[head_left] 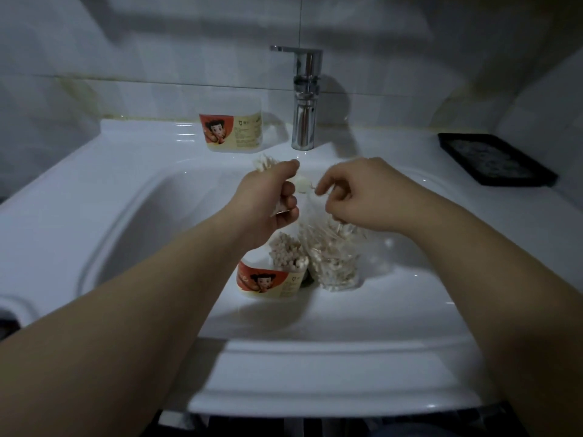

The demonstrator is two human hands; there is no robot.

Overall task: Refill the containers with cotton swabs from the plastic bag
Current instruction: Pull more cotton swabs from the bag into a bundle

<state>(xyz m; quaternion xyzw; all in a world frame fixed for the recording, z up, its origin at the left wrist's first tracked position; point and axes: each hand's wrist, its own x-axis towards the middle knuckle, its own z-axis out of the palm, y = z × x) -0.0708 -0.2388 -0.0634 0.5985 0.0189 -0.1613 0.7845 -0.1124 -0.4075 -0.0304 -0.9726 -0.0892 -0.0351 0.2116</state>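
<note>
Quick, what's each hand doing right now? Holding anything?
Left hand: closed around a bunch of cotton swabs.
Right hand: fingers curled, holding the top of the plastic bag.

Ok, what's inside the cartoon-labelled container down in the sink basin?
White cotton swabs stand packed in the round cartoon-labelled plastic container, tips above its rim. Its label hides their lower ends and the bottom.

The sink (94,190) carries a far container (232,133) (beside the tap (304,102)), with a near container (271,282) and bag (337,263) in its basin.
</note>
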